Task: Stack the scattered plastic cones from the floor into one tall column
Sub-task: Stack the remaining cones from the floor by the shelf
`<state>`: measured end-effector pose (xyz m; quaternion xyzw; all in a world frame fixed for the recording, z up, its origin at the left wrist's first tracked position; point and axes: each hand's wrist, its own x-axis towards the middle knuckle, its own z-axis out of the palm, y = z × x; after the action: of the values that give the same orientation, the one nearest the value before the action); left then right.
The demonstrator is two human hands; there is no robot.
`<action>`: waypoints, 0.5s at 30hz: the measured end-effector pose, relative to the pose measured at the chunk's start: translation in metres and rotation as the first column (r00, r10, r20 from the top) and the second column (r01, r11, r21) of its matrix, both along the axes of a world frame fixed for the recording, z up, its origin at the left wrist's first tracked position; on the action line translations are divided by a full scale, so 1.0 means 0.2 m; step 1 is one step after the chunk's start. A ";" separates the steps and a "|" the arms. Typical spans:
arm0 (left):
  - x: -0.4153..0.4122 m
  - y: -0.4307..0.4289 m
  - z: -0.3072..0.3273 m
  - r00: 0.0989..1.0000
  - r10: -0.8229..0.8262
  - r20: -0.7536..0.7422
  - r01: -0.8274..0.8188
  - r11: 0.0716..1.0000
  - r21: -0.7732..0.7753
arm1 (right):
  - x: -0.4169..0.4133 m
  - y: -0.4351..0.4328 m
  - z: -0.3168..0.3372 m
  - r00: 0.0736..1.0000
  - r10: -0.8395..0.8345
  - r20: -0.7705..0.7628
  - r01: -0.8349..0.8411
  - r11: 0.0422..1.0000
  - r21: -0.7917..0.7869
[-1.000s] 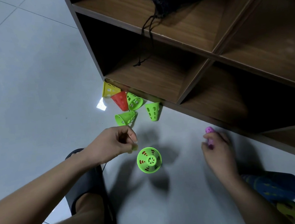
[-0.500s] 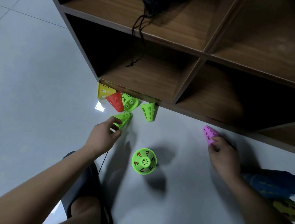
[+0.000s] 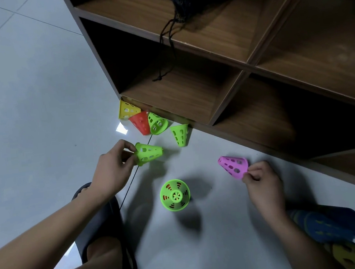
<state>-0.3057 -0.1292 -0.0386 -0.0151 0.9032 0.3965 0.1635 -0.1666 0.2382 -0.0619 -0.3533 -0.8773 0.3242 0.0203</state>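
left grip (image 3: 111, 168) holds green cone (image 3: 149, 153) (by its rim); right grip (image 3: 262, 182) pinches pink cone (image 3: 233, 166).

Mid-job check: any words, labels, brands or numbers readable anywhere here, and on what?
No text can be read.
Pink cone and stack: holes only, no print.
Shelf and slipper: plain.
Blue item, lower right: yellow marks, too blurred to tell whether they are text.
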 end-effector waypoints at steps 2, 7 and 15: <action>0.02 0.00 0.05 1.000 0.012 0.017 -0.012 0.998 0.054 | -0.03 -0.07 0.05 1.000 -0.024 -0.018 0.021 0.988 -0.152; 0.06 0.02 0.21 1.000 0.017 0.014 -0.019 0.983 0.180 | -0.11 -0.24 0.24 0.991 -0.039 -0.131 -0.031 0.870 -0.493; 0.09 0.05 0.34 0.982 -0.117 0.146 0.029 0.868 0.496 | -0.16 -0.36 0.50 0.962 -0.114 -0.250 -0.154 0.529 -0.835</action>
<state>-0.2885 -0.1197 0.0302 0.0273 0.7550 0.6040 0.2540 -0.1995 0.1656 0.0372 -0.2601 -0.6013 0.7546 -0.0364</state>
